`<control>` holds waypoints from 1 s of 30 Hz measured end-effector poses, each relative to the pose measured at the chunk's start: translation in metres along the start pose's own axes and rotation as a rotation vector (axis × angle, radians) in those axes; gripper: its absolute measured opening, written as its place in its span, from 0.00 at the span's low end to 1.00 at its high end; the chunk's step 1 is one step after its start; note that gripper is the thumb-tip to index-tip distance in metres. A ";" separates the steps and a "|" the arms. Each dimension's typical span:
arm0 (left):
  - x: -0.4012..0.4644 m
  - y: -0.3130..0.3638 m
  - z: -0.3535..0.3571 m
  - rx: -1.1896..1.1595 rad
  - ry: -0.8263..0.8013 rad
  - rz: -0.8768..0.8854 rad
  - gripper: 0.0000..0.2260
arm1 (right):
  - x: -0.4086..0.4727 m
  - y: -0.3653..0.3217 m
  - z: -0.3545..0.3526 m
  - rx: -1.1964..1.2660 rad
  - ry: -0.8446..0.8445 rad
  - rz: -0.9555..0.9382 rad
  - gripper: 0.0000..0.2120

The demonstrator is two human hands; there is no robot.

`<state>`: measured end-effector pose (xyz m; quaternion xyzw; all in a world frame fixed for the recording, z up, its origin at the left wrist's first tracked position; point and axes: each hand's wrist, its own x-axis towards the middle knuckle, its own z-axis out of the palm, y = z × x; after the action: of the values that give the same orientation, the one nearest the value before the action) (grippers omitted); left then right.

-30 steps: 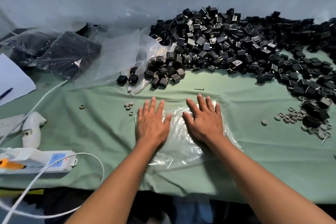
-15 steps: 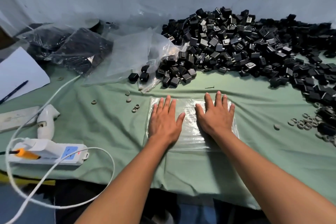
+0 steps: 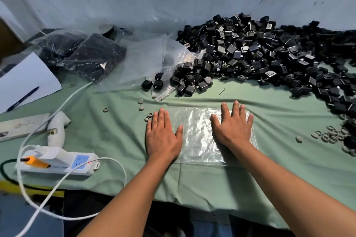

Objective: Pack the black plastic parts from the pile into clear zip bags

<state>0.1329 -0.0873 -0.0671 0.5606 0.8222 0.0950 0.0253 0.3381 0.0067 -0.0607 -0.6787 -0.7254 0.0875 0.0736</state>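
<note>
Right now both palms lie flat on an empty clear bag (image 3: pixel 200 136) spread on the green-covered surface (image 3: pixel 289 169). The left hand (image 3: pixel 162 136) presses its left edge with straight fingers, partly off the plastic onto the cloth. The right hand (image 3: pixel 234 130) lies fully on the bag's right half, fingers straight and spread. Neither hand grips anything.

By the look of it, the step in hand is smoothing the bag before filling. To do it well, press from the middle outward so trapped air and creases leave through the mouth; which edge carries the zip cannot be told through the glare. Keep the palms light, since thin film on cloth tends to drag and bunch rather than slide.

Just beyond the bag, the pile (image 3: pixel 260 50) of black parts runs along the far and right side of the surface, a few loose ones nearest the left hand. Turning the bag's mouth toward them should shorten each transfer.

A small screw (image 3: pixel 222 91) lies between bag and pile, and grey rings (image 3: pixel 327 136) sit near the right edge; both are best kept out of the scoop. Filled bags (image 3: pixel 86 54) rest at far left.
</note>
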 end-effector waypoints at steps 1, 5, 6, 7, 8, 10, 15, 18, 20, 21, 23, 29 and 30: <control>0.000 0.000 0.000 0.000 0.002 0.001 0.36 | 0.003 -0.003 0.000 -0.035 0.026 -0.001 0.35; 0.000 0.002 0.001 0.009 0.023 -0.003 0.37 | 0.022 -0.034 -0.004 -0.117 0.263 -0.301 0.26; 0.000 0.002 0.001 0.012 0.026 -0.004 0.37 | 0.030 -0.046 -0.004 -0.096 0.285 -0.386 0.23; 0.000 0.002 0.001 0.019 0.029 -0.003 0.37 | 0.038 -0.059 -0.005 -0.075 0.287 -0.441 0.21; 0.000 0.002 0.001 0.025 0.032 -0.004 0.37 | 0.047 -0.072 -0.007 -0.058 0.278 -0.469 0.20; 0.000 0.003 0.001 0.035 0.036 -0.012 0.37 | 0.064 -0.098 -0.012 -0.041 0.260 -0.497 0.20; 0.001 0.003 0.001 0.056 0.042 -0.010 0.37 | 0.092 -0.133 -0.015 -0.187 0.013 -0.571 0.23; 0.001 0.002 0.001 0.051 0.040 -0.012 0.37 | 0.092 -0.123 -0.009 -0.256 0.048 -0.576 0.19; 0.001 0.003 0.000 0.047 0.032 -0.011 0.38 | 0.092 -0.111 -0.010 -0.258 0.110 -0.576 0.19; 0.002 0.003 0.000 0.048 0.028 -0.009 0.38 | 0.093 -0.105 -0.013 -0.259 0.126 -0.587 0.21; 0.001 0.003 0.000 0.042 0.025 -0.007 0.38 | 0.094 -0.088 -0.021 -0.271 0.173 -0.640 0.19; 0.000 0.001 -0.002 0.037 0.029 0.003 0.39 | 0.096 -0.006 -0.038 -0.177 0.261 -0.601 0.13; 0.000 0.001 -0.002 0.036 0.022 0.003 0.39 | 0.094 0.007 -0.042 -0.100 0.251 -0.562 0.17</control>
<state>0.1339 -0.0873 -0.0649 0.5612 0.8231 0.0863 0.0058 0.3483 0.1021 -0.0225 -0.4598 -0.8734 -0.0565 0.1506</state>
